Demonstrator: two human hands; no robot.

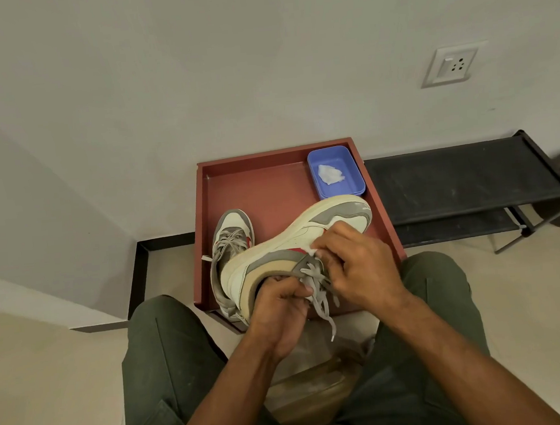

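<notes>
A white and grey sneaker (294, 241) lies on its side over the red tray (263, 186), sole edge turned up. My left hand (280, 309) grips the sneaker's collar by the heel, fingers curled inside the opening. My right hand (354, 266) pinches a small white wipe (312, 250) against the shoe's side near the red patch. Grey laces (319, 293) dangle between my hands. The second sneaker (231, 247) stands upright in the tray at the left, partly hidden behind the held one.
A blue plastic dish (336, 170) holding a crumpled white wad sits in the tray's far right corner. A black low shoe rack (465, 179) stands to the right along the wall. My legs in green trousers flank a brownish bag (314, 389) on the floor.
</notes>
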